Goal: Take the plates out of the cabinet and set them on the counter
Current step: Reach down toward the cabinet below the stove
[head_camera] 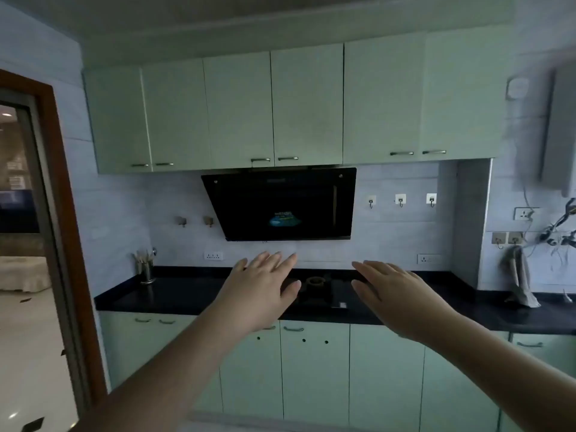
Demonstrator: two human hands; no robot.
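Observation:
Pale green upper cabinets (240, 110) run along the wall, every door closed, with small metal handles at the bottom edges. No plates are in view. Below them lies a dark counter (174, 294). My left hand (261, 288) and my right hand (396, 291) are both held out in front of me at counter height, palms down, fingers straight and spread, touching nothing. Both hands are well below the upper cabinet handles.
A black slanted range hood (280, 204) hangs under the middle cabinets, above a stove burner (314, 282). A utensil holder (146, 269) stands at the counter's left. A cloth (519, 275) hangs on the right. Closed lower cabinets (314, 369) are below; a doorway (28, 213) opens at left.

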